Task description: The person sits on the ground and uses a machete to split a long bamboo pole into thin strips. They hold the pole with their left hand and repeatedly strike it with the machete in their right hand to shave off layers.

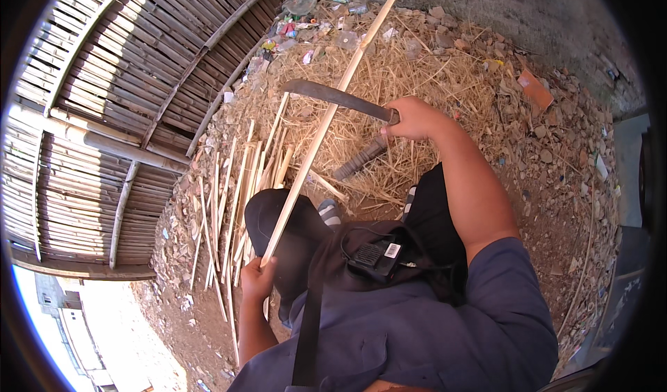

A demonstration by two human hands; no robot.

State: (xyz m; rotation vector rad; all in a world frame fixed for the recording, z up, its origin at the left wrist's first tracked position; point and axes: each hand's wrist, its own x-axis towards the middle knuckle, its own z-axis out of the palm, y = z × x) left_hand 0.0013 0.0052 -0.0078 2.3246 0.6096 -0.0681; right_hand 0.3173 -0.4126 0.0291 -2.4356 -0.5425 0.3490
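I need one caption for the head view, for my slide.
Left hand holding a long strip, right hand a curved knife.

The long, pale, straight strip (pixel 315 149) looks like smooth wood or bamboo, the curved dark blade (pixel 358 104) dull metal, the boxy black device (pixel 369 254) matt plastic (the blue-grey shirt (pixel 431 326), matt cloth)

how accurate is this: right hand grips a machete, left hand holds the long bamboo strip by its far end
Wrong end: the head view shows the left hand holding the long bamboo strip toward its near end; the right hand does grip a machete.
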